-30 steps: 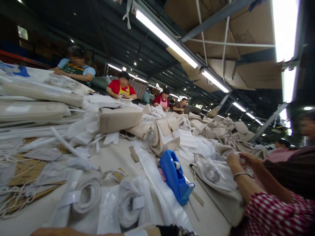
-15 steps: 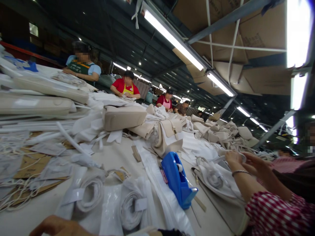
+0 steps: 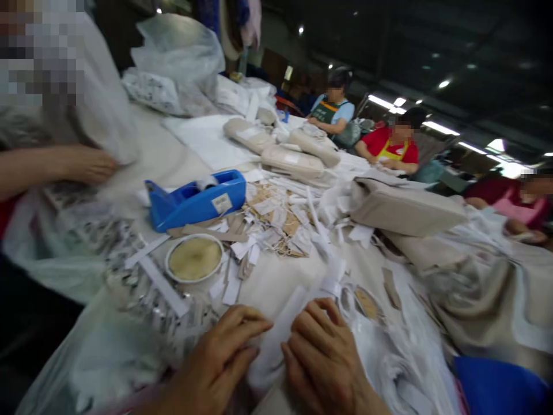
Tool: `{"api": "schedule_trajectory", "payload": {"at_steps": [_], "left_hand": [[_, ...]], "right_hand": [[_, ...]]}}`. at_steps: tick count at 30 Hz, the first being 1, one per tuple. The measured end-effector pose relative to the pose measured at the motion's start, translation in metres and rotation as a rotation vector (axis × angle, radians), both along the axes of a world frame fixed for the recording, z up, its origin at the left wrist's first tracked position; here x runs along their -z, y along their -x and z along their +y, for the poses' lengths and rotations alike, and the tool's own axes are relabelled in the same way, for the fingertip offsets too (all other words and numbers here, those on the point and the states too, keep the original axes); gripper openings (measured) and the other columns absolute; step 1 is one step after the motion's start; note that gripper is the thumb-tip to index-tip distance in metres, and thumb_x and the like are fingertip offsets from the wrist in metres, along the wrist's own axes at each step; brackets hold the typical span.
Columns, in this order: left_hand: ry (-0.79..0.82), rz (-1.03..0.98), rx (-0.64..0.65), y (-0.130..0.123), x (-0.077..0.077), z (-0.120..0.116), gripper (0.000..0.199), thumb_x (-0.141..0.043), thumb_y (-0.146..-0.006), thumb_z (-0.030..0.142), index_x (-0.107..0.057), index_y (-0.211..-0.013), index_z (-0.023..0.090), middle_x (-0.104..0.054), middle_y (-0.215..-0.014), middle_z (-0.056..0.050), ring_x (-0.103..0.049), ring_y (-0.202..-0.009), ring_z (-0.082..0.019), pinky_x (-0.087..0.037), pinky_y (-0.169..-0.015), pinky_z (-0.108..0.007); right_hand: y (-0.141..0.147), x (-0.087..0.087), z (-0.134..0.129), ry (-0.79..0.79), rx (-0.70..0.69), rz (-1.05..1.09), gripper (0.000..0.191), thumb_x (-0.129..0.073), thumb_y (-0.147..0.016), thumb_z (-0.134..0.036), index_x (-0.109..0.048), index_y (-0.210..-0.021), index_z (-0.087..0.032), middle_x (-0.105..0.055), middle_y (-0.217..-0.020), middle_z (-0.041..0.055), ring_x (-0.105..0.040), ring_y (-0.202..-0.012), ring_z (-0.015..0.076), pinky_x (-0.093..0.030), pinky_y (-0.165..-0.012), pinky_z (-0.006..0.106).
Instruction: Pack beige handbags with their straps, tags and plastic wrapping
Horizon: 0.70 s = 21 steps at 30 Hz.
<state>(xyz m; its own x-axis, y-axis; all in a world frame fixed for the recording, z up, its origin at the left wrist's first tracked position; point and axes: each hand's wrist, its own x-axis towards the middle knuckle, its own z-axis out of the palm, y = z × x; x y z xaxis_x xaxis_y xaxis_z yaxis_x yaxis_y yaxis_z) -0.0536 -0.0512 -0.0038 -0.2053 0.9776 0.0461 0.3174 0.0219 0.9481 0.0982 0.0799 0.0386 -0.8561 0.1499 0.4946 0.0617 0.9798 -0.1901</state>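
At the bottom centre, my left hand (image 3: pixel 222 349) reaches in with its fingers stretched to the right and the thumb a little apart below them; nothing shows in its grasp. Beside it, my right hand (image 3: pixel 324 354) has its fingers curled downward, and whatever they hold, if anything, is hidden. A white strip (image 3: pixel 276 340) of soft sheet lies between and under the two hands. Below it, a beige piece (image 3: pixel 274 400) shows partly at the bottom edge. White rolled wrapping (image 3: pixel 397 374) lies right of my right hand.
A blue tape dispenser (image 3: pixel 196 202) stands behind a round tub of yellowish paste (image 3: pixel 194 257). Tags with strings (image 3: pixel 280 219) and metal pieces (image 3: pixel 159 294) lie around. A beige bag (image 3: pixel 406 207) sits to the right. Another person's hand (image 3: pixel 86 164) is at left; co-workers sit beyond.
My view has swung left and down, bringing the paste tub and another dispenser into sight. Both my hands are now at the bottom centre; earlier only one showed, at the lower left edge.
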Motion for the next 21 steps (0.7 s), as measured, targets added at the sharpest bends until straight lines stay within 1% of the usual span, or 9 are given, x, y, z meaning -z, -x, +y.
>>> {"api": "schedule_trajectory", "payload": {"at_steps": [3,5,6,8,11,13,15,18,21], "left_hand": [[0.054,-0.026,0.065,-0.002,0.003,0.011,0.041,-0.050,-0.085,0.014,-0.060,-0.124,0.022,-0.061,-0.120,-0.007,-0.055,-0.116,-0.019,-0.042,-0.106,-0.032],[0.091,-0.088,0.111,-0.007,0.007,0.020,0.046,-0.050,-0.083,0.012,-0.057,-0.127,0.021,-0.058,-0.123,-0.008,-0.053,-0.118,-0.021,-0.038,-0.110,-0.036],[0.098,-0.134,0.111,-0.010,0.010,0.024,0.048,-0.050,-0.081,0.010,-0.057,-0.127,0.020,-0.058,-0.122,-0.008,-0.052,-0.119,-0.021,-0.037,-0.111,-0.038],[0.099,-0.280,0.076,-0.014,0.015,0.033,0.050,-0.052,-0.076,0.008,-0.058,-0.125,0.018,-0.059,-0.121,-0.009,-0.053,-0.117,-0.023,-0.039,-0.108,-0.040],[0.056,-0.582,0.057,-0.021,0.022,0.044,0.055,-0.056,-0.069,0.008,-0.058,-0.123,0.017,-0.062,-0.122,-0.009,-0.058,-0.112,-0.024,-0.046,-0.100,-0.040],[0.034,-0.728,0.087,-0.027,0.025,0.047,0.060,-0.058,-0.067,0.008,-0.057,-0.126,0.017,-0.062,-0.125,-0.008,-0.059,-0.113,-0.024,-0.045,-0.102,-0.039],[0.056,-0.819,0.094,-0.034,0.027,0.047,0.065,-0.058,-0.066,0.008,-0.055,-0.130,0.018,-0.064,-0.124,-0.006,-0.060,-0.113,-0.023,-0.043,-0.105,-0.041],[0.099,-0.840,0.051,-0.044,0.027,0.041,0.062,-0.057,-0.073,0.015,-0.053,-0.134,0.018,-0.066,-0.121,-0.004,-0.060,-0.112,-0.024,-0.040,-0.109,-0.044],[0.114,-0.731,-0.008,-0.047,0.024,0.034,0.046,-0.058,-0.080,0.025,-0.062,-0.126,0.022,-0.066,-0.122,-0.003,-0.053,-0.123,-0.025,-0.035,-0.114,-0.043]], "right_hand": [[0.000,-0.004,0.000,0.004,-0.040,0.019,0.025,-0.050,-0.082,-0.003,-0.044,-0.063,-0.017,-0.047,-0.060,-0.0008,-0.043,-0.064,0.0126,-0.034,-0.070,0.033],[0.000,-0.004,0.001,-0.004,-0.049,0.034,0.025,-0.050,-0.080,-0.001,-0.043,-0.063,-0.018,-0.046,-0.059,-0.0010,-0.043,-0.063,0.0124,-0.034,-0.069,0.033],[0.000,-0.004,0.001,-0.007,-0.050,0.045,0.024,-0.051,-0.079,-0.001,-0.043,-0.063,-0.018,-0.046,-0.059,-0.0011,-0.043,-0.063,0.0123,-0.034,-0.070,0.032],[0.000,-0.004,0.002,-0.010,-0.048,0.064,0.024,-0.051,-0.079,-0.002,-0.043,-0.063,-0.018,-0.047,-0.059,-0.0012,-0.044,-0.063,0.0121,-0.034,-0.069,0.032],[-0.001,-0.004,0.002,-0.027,-0.040,0.082,0.025,-0.051,-0.079,-0.001,-0.042,-0.062,-0.018,-0.046,-0.058,-0.0013,-0.043,-0.062,0.0119,-0.035,-0.069,0.032],[-0.002,-0.004,0.002,-0.038,-0.036,0.090,0.025,-0.051,-0.078,-0.002,-0.042,-0.061,-0.017,-0.045,-0.057,-0.0015,-0.042,-0.061,0.0118,-0.034,-0.069,0.032],[-0.003,-0.003,0.001,-0.032,-0.034,0.098,0.025,-0.050,-0.078,-0.002,-0.042,-0.060,-0.017,-0.044,-0.056,-0.0017,-0.040,-0.061,0.0118,-0.034,-0.069,0.032],[-0.003,-0.002,0.000,0.004,-0.029,0.088,0.025,-0.049,-0.080,-0.003,-0.042,-0.061,-0.018,-0.045,-0.058,-0.0016,-0.040,-0.062,0.0121,-0.034,-0.072,0.034],[0.000,-0.002,0.000,0.044,-0.030,0.058,0.024,-0.048,-0.083,-0.005,-0.043,-0.063,-0.018,-0.047,-0.062,-0.0014,-0.041,-0.065,0.0128,-0.032,-0.074,0.035]]}}
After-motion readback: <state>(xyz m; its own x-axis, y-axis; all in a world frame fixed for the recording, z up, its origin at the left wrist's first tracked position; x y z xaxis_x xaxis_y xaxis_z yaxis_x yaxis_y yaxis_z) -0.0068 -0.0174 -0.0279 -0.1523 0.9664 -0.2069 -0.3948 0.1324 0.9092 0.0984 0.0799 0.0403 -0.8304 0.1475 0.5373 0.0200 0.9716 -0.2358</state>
